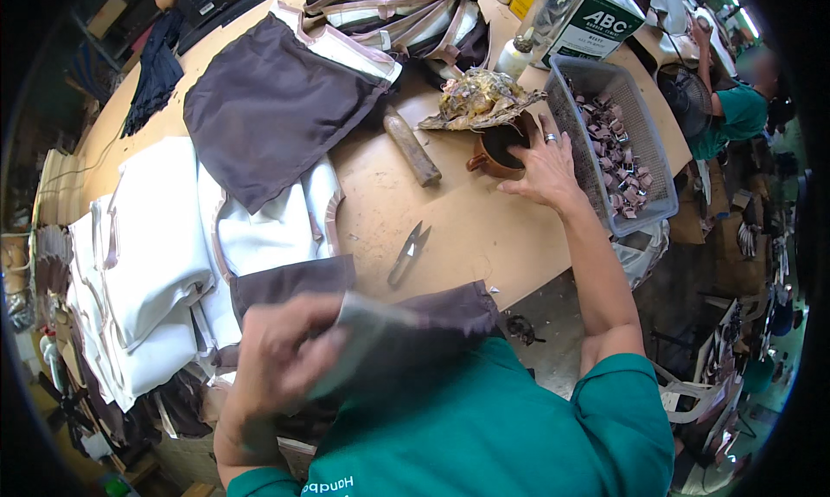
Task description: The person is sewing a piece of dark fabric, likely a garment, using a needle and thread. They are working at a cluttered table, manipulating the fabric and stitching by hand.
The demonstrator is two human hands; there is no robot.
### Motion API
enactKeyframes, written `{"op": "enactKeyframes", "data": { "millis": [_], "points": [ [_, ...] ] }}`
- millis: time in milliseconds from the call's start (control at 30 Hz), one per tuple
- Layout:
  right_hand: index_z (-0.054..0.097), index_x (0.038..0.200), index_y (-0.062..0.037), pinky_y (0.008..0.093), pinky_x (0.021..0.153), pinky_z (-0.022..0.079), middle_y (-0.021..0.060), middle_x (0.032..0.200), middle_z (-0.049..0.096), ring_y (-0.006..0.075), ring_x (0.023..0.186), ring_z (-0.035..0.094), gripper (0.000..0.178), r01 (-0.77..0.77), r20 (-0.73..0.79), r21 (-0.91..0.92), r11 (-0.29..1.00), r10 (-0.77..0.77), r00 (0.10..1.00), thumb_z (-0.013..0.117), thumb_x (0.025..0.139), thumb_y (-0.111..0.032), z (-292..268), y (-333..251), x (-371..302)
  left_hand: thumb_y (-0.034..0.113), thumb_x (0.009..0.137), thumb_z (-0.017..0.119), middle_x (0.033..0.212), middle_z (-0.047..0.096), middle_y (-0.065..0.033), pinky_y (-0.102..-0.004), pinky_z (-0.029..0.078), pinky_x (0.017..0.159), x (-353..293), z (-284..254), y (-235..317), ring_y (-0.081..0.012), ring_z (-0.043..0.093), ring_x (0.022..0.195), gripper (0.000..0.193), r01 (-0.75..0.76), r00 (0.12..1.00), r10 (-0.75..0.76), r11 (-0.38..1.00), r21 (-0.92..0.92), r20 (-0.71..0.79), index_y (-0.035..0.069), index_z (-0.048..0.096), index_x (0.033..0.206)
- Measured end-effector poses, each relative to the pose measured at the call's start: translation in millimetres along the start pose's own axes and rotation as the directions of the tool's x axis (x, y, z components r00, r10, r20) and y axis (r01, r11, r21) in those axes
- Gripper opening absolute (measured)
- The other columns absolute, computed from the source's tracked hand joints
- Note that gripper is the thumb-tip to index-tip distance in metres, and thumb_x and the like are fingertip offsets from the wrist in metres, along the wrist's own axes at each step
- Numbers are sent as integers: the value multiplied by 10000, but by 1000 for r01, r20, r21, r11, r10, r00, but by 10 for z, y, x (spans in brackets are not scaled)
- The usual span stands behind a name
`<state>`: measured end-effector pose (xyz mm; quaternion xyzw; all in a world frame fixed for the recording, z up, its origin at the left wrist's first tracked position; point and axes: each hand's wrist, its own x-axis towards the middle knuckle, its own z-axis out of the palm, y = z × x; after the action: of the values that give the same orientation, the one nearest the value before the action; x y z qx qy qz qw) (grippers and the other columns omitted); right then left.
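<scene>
My left hand (290, 350) is blurred by motion, closed on a dark brown fabric piece (389, 346) with a pale edge, held close to my body. My right hand (549, 164), fingers spread, reaches over a brown mug (494, 155) at its right side; some fingertips are hidden at the rim. A crusted, yellowish lump with ragged edges (480, 99) sits tilted against the mug's far side. Thread snips (408, 255) lie on the tabletop (484, 237) between my hands. Farther off rests a worn cylindrical bar (411, 147).
A grey plastic basket (666, 164) of small pinkish pieces stands right of my right arm. Behind are a green-and-white can (592, 21) and a white bottle (516, 54). White padded panels (160, 246) and dark fabric (277, 108) pile up left. A co-worker (739, 108) is at far right.
</scene>
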<state>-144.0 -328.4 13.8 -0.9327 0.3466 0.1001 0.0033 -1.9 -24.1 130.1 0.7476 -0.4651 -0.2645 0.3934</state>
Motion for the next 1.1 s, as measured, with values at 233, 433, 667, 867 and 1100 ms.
{"op": "enactKeyframes", "data": {
  "millis": [233,433,667,867,1100],
  "points": [
    [614,811,-100,562,1009,191,129,1350,337,347,1300,203,305,177,-356,72,982,-141,924,745,598,-276,33,85,-311,131,861,517,855,574,1,-185,429,660,356,219,-491,-46,514,725,254,361,932,-264,717,-597,247,-30,549,1056],
    [612,1017,-95,503,1031,169,128,1329,383,333,1270,280,425,697,-598,522,492,-372,710,589,768,-439,-214,-611,-677,112,858,493,884,598,-29,-175,444,660,430,268,-578,-41,546,731,277,452,892,-282,564,-691,354,-25,541,1094],
    [515,1202,-103,575,1026,95,92,1329,394,318,1272,275,643,711,-604,165,683,-500,621,406,803,-594,-121,-1248,-767,32,787,465,971,599,-59,-184,451,718,404,274,-590,-67,564,800,409,442,895,-245,376,-814,372,-49,467,1188],
    [531,1178,-97,606,1020,48,71,1328,405,313,1275,279,677,657,-611,99,748,-475,633,384,784,-627,-105,-1270,-794,-4,729,444,1086,573,-91,-189,442,767,357,268,-714,-93,560,869,509,455,888,-229,319,-831,398,-61,423,1234],
    [552,1147,-104,600,1017,40,73,1340,390,337,1264,288,703,641,-604,86,763,-472,643,331,786,-665,-74,-1282,-615,-54,697,495,1072,589,-113,-216,447,833,389,320,-696,-113,575,904,538,458,884,-217,220,-861,414,-91,403,1226]
  ]
}}
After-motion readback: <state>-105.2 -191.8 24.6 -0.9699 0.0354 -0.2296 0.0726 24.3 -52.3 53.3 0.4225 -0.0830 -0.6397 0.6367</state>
